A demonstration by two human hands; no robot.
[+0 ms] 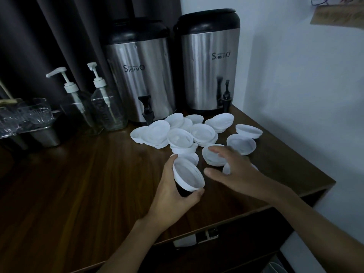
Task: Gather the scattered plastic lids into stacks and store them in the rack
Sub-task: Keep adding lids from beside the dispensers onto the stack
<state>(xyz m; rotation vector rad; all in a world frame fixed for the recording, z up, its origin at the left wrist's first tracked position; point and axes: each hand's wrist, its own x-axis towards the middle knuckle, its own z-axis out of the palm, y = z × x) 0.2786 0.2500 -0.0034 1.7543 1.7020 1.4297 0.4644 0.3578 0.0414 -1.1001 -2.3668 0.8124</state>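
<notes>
Several white plastic lids (180, 137) lie scattered and partly piled on the dark wooden counter (82, 184), in front of two steel dispensers. My left hand (173, 196) grips a small stack of lids (188, 175), tilted with the hollow side facing up. My right hand (234, 170) hovers with fingers spread over a lid (211, 155) near the counter's right side, and another lid (226, 168) peeks out under its palm. Whether the fingers touch a lid I cannot tell. No rack is plainly in view.
Two steel drink dispensers (141, 75) (208, 64) with spigots stand at the back. Two pump bottles (106, 107) and a tray of glasses (25, 117) sit at the left. The counter's right edge (307, 154) runs close to the white wall.
</notes>
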